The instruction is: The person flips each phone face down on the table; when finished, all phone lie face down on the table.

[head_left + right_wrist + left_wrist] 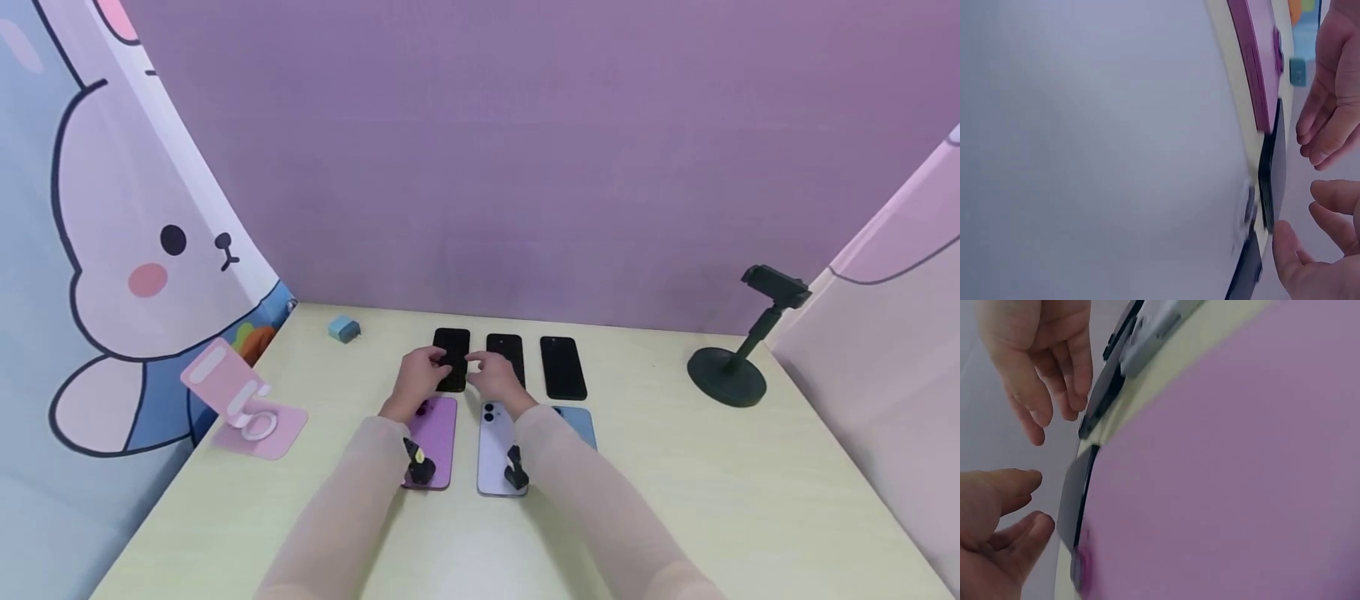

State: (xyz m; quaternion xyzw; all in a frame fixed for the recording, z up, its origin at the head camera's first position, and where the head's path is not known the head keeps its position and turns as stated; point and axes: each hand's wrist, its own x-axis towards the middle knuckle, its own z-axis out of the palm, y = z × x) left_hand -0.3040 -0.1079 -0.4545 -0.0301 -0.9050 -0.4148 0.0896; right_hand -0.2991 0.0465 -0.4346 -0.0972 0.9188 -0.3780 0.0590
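My left hand [415, 382] hovers at the left edge of a black smartphone [452, 338] in the back row, fingers loosely bent with nothing between them. From the other side my right hand [497, 379] faces it, also holding nothing; its thumb comes right by that phone's edge in the right wrist view. Behind the right hand lies a second black smartphone [507, 342], partly covered. A purple smartphone [442, 437] lies below the left wrist. Under the right wrist are a lavender smartphone [493, 454] and a blue smartphone [581, 423], half hidden by the sleeve.
A third black smartphone [562, 368] lies at the right of the back row. On the left stands a pink folding phone stand [288, 427], with a small blue cube-shaped item [344, 328] behind it. A black round-based stand [726, 379] is at the far right.
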